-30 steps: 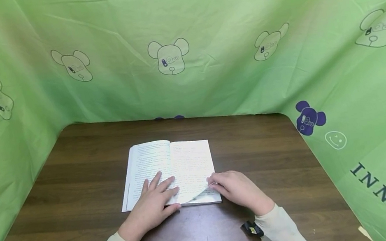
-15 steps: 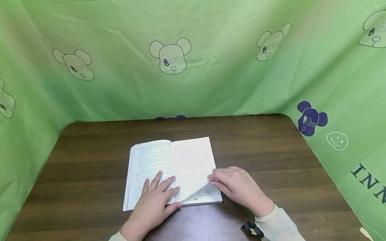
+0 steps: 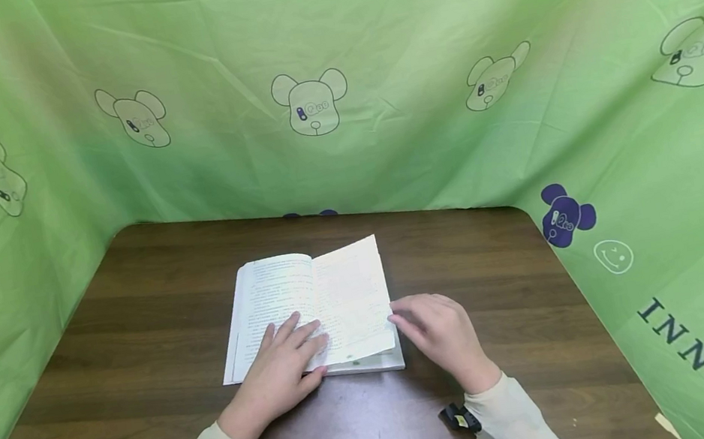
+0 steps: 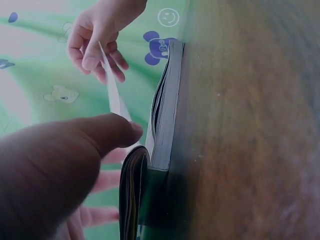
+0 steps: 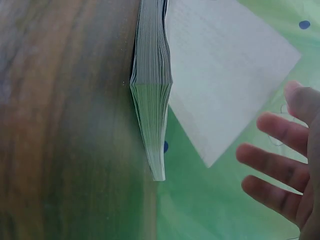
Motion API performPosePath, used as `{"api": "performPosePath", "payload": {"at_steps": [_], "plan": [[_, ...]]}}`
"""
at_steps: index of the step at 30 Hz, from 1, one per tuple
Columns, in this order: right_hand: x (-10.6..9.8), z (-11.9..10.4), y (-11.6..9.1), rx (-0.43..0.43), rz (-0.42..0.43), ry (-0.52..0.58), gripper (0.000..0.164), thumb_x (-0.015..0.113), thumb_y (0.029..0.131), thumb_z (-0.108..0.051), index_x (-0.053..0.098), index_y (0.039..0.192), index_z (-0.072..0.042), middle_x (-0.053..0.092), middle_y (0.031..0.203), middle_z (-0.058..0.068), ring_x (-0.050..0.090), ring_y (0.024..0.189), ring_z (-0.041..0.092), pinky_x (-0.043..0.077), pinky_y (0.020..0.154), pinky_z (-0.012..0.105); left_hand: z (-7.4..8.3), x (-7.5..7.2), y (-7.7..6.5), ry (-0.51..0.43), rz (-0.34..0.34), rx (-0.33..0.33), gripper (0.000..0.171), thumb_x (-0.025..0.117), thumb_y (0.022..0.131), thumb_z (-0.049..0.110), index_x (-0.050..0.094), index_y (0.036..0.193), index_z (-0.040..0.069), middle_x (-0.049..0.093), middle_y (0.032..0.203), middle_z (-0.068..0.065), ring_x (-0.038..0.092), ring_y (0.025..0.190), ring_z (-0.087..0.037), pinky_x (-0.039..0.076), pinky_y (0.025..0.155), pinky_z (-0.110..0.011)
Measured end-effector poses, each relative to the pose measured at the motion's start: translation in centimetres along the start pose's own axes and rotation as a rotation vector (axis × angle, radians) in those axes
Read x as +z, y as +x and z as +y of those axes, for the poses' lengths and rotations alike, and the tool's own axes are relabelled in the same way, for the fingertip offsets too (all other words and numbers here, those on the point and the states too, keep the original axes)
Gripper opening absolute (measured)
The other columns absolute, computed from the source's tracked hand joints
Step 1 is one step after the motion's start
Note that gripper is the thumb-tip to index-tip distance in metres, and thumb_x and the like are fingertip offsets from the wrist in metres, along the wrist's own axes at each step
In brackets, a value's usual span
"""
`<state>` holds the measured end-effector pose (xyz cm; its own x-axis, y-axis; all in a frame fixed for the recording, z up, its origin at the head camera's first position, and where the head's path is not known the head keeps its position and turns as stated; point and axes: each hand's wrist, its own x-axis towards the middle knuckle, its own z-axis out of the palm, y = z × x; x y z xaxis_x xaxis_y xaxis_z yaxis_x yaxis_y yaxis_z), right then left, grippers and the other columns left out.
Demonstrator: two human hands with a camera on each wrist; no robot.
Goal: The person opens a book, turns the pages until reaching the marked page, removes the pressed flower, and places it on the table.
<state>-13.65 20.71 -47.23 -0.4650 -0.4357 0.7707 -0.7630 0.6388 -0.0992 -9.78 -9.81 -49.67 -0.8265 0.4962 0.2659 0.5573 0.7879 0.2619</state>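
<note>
An open paperback book [image 3: 273, 284] lies on the table with one right-hand page [image 3: 353, 295] lifted at an angle above the pages beneath. My left hand [image 3: 282, 370] rests over the left page and spine, fingers spread; in the left wrist view its thumb [image 4: 112, 132] sits by the spine. At the page's outer edge is my right hand [image 3: 440, 331], index finger and thumb tips right at the paper. The right wrist view shows its fingers [image 5: 272, 162] apart and fairly straight beside the raised page edge. Below them stands the book's thick page block [image 5: 152, 80].
The brown wooden table [image 3: 158, 294] extends around the book. A green cloth [image 3: 227, 117] printed with bear faces hangs around its far and side edges. A small pale object [image 3: 666, 427] lies at the table's right edge. Each sleeve carries a black wrist camera [image 3: 460, 417].
The right hand moved slightly up and right from the page's lower corner to its outer edge. The page's curled corner has straightened and its far corner has risen. The left hand stays put.
</note>
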Motion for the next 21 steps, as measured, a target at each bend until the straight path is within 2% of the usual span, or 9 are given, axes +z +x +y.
{"api": "performPosePath", "payload": {"at_steps": [5, 10, 14, 21], "plan": [[-0.31, -0.06, -0.02, 0.063, -0.025, -0.020, 0.022, 0.064, 0.101, -0.029, 0.075, 0.104, -0.010, 0.077, 0.092, 0.000, 0.074, 0.080, 0.018, 0.058, 0.071, 0.038, -0.05, -0.04, 0.26, -0.001, 0.143, 0.080, 0.071, 0.069, 0.090, 0.021, 0.042, 0.156, 0.014, 0.048, 0.156, -0.005, 0.048, 0.141, -0.028, 0.039, 0.111, -0.063], [-0.34, -0.07, -0.16, 0.101, -0.100, -0.026, 0.016, 0.067, 0.097, -0.021, 0.074, 0.108, -0.011, 0.077, 0.098, 0.001, 0.074, 0.088, 0.018, 0.058, 0.078, 0.039, -0.17, -0.10, 0.42, -0.005, 0.269, 0.084, 0.093, 0.071, 0.085, 0.018, 0.022, 0.162, 0.005, 0.031, 0.165, -0.014, 0.037, 0.148, -0.032, 0.038, 0.113, -0.060], [-0.18, -0.05, -0.24, 0.119, -0.168, -0.022, 0.019, 0.071, 0.094, -0.018, 0.074, 0.111, -0.012, 0.077, 0.104, 0.000, 0.073, 0.097, 0.018, 0.057, 0.085, 0.040, -0.36, -0.02, 0.42, -0.016, 0.334, 0.065, 0.097, 0.072, 0.084, 0.018, 0.016, 0.162, -0.001, 0.019, 0.169, -0.018, 0.026, 0.153, -0.036, 0.034, 0.114, -0.061], [0.19, 0.06, -0.44, 0.113, -0.288, -0.027, 0.021, 0.074, 0.093, -0.021, 0.073, 0.112, -0.014, 0.075, 0.111, 0.000, 0.070, 0.107, 0.020, 0.055, 0.093, 0.044, -0.79, 0.15, 0.50, -0.049, 0.483, 0.044, 0.091, 0.066, 0.084, 0.012, 0.018, 0.159, -0.003, 0.015, 0.168, -0.026, 0.021, 0.153, -0.042, 0.028, 0.115, -0.065]]}}
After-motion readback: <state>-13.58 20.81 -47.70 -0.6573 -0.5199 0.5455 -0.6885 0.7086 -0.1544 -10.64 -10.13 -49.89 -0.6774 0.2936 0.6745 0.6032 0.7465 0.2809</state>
